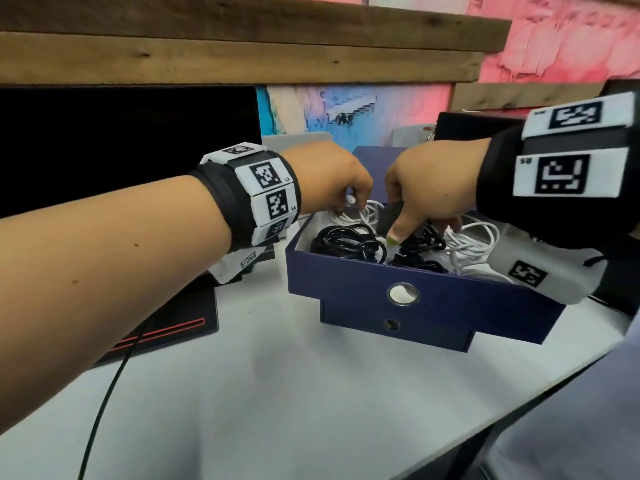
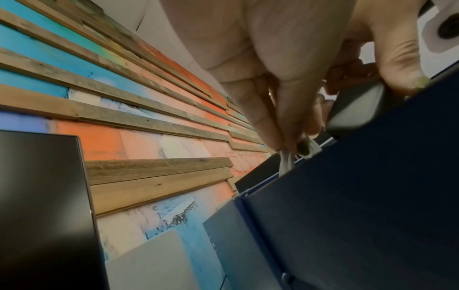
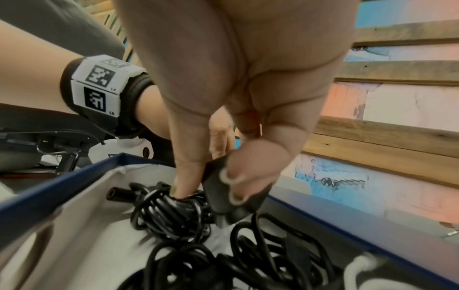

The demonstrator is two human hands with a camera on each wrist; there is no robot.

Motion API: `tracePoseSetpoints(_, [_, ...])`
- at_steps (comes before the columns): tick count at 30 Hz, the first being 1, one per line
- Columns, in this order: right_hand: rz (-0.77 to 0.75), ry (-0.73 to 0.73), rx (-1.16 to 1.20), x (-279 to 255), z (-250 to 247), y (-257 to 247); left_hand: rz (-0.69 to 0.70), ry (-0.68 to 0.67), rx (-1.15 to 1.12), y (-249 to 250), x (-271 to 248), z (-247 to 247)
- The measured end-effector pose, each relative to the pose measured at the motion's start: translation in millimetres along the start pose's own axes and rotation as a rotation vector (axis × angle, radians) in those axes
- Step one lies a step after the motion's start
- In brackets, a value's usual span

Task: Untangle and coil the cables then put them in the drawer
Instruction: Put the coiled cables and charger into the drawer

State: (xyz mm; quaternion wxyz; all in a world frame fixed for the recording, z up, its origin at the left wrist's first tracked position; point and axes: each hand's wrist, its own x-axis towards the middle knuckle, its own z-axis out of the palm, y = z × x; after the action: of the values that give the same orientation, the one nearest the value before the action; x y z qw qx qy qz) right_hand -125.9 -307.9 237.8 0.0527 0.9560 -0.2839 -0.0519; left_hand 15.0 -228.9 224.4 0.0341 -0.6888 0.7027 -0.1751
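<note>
A dark blue drawer stands pulled out of its blue box on the white table, with coiled black cables and white cables inside. My left hand reaches over the drawer's back left corner and pinches a white cable between its fingertips. My right hand is over the drawer's middle and grips a dark grey power adapter, its thumb pressing down beside a black coil. The adapter also shows at the drawer's rim in the left wrist view.
A black monitor stands at the back left, on a black base with a red stripe. A thin black wire runs across the table's front left. A wooden shelf overhangs the painted plank wall. A closed lower drawer sits beneath.
</note>
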Motion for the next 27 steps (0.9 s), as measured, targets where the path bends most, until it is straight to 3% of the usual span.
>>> tracePoseSetpoints(4, [0.040,-0.122,0.035,7.1,2.7,-3.7,0.006,-0.078,-0.028,-0.4,2.2,6.5])
tracePoseSetpoints(12, [-0.081,-0.132,0.010,3.3,6.5,4.0,-0.032,-0.431,0.154,-10.6,-0.5,12.0])
tracePoseSetpoints(16, [-0.051,-0.182,0.244,3.9,6.6,15.0,-0.087,-0.332,0.004,-6.3,-8.5,15.0])
tracePoseSetpoints(21, [-0.012,-0.116,0.255,4.8,3.1,11.3,-0.087,-0.109,-0.098,0.7,-8.2,10.5])
tracePoseSetpoints(27, [0.065,-0.106,0.198,20.0,8.0,-2.2,-0.120,-0.285,-0.015,12.7,-3.7,13.2])
